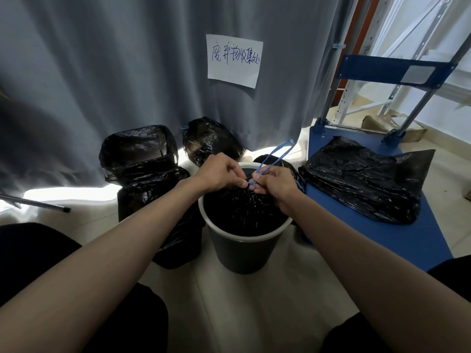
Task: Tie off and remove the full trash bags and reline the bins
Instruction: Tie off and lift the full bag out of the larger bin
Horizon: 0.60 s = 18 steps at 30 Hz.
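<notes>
We look down from our own head at our two bare forearms reaching forward over a round bin. Starting at the far left, a grey curtain point(114, 72) hangs as the backdrop, and a thin metal rod point(38, 202) lies on the pale floor below it. Next comes a square bin point(142, 174) lined with a black bag whose loose top stands open. Behind it, against the curtain, sits a tied black bag point(209, 141) with a small blue knot at its top.

Our left hand point(220, 173) hovers over the middle of the round bin with its fingers curled tight, the fingertips pinching the blue drawstring point(272, 156) right where the bag mouth is gathered. Beneath both hands stands the round bin point(239, 248), dark-walled with a white rim, and inside it the full black bag point(242, 212), its plastic puckered into pleats that run up to the pinch point.

Our right hand point(276, 184) is just beside the left, almost touching it, fingers likewise curled and gripping the same drawstring. A long blue loop of it rises from this hand up and to the right (it stands clear in the air, slack rather than taut).

High on the curtain a white paper sign point(234, 61) carries handwritten characters. To the right, a blue platform cart point(397, 240) holds a flat pile of black bags point(364, 184), and its upright handle frame rises behind them. Another black bag is partly hidden behind our right hand.
</notes>
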Each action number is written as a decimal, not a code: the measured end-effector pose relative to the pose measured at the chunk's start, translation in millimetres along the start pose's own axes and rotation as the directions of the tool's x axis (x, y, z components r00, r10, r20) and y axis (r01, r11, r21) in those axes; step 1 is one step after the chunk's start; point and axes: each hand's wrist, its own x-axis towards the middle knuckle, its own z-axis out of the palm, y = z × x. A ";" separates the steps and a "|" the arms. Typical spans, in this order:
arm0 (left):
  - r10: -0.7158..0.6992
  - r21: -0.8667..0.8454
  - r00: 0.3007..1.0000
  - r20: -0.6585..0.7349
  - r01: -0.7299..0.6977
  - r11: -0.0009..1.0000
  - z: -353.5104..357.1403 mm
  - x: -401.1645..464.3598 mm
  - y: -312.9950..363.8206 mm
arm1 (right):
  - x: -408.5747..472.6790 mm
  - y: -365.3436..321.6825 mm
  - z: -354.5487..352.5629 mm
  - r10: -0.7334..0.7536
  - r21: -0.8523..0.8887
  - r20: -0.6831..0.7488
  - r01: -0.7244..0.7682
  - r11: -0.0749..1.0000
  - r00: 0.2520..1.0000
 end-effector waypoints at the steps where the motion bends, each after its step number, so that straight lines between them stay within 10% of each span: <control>1: 0.012 -0.008 1.000 -0.002 -0.012 1.000 3.6 -0.8 1.4 | -0.2 0.0 0.4 -0.003 -0.004 0.000 0.003 1.000 1.000; 18: -0.010 0.119 0.982 -0.189 0.033 0.992 25.4 -4.6 16.0 | 1.5 0.3 1.7 -0.061 -0.145 -0.072 0.050 0.988 0.995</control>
